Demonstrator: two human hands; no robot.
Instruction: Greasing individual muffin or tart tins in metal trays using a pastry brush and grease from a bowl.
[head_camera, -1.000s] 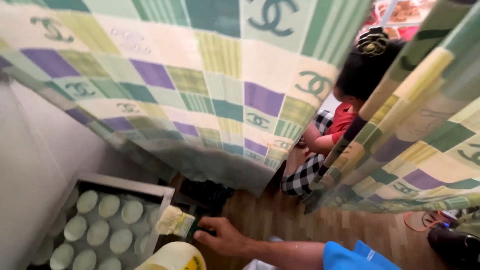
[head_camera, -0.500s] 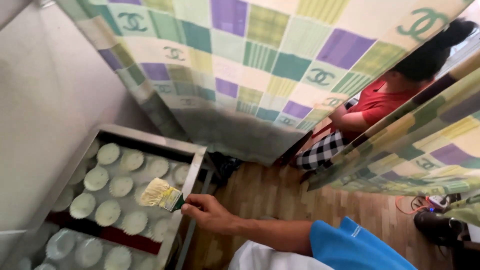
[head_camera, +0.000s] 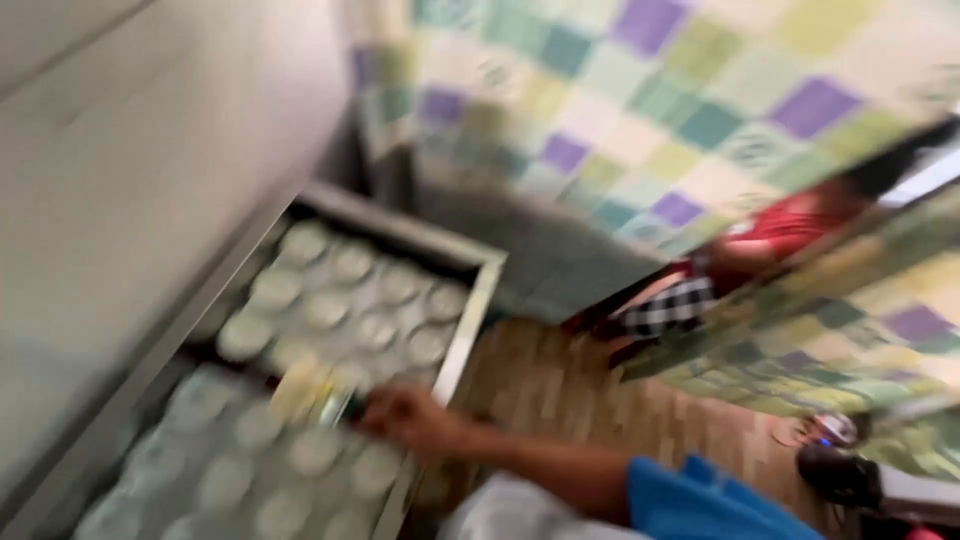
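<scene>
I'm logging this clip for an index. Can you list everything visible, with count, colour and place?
Tray: one, metal, lower left.
Dough rounds: many, pale, in rows on the tray; blur prevents a count.
Brush: one, yellowish bristles, over the rounds.
Curtain: patchwork of green, purple and cream, upper right.
Seated person: one, red top, checked trousers, behind the curtain.
Floor: brown wood, centre.
Right hand: holds the brush; blue sleeve.
Left hand: not in view.

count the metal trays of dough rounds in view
2 trays: the upper tray by the wall, and the lower tray nearer the camera, where the right hand holds a brush. Blur may hide others.
</scene>
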